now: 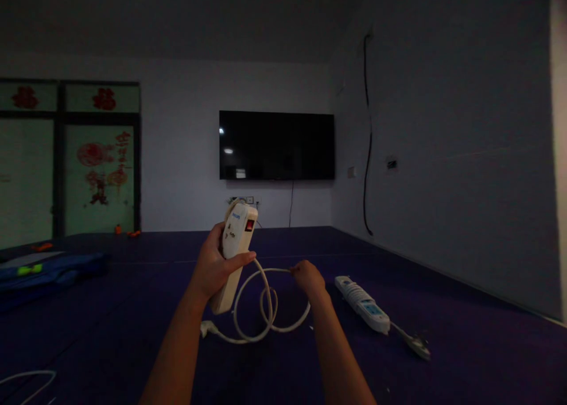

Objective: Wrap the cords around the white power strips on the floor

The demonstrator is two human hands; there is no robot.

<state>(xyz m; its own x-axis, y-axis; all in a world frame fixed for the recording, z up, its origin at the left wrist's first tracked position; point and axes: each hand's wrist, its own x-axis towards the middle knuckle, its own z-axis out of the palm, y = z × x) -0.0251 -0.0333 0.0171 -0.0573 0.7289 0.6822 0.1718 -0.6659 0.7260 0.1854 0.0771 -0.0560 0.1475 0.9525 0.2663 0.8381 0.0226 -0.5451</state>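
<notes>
My left hand (217,260) is wrapped round a white power strip (239,234), held tilted upright with its sockets and red switch showing. Part of the strip's white cord (271,328) hangs in loose loops below and between my hands. My right hand (308,278) pinches that cord on the right side of the loop. At the cord's end, a white plug (207,328) sits low beside my left wrist. A second power strip (363,306), its cord wound round it, lies on the purple surface right of my right hand.
The purple surface (146,310) stretches to the walls. A blue folded item (53,269) lies at left, and another white cable (31,374) at lower left. A television (277,145) hangs on the far wall. A black cable (367,127) runs down the right wall.
</notes>
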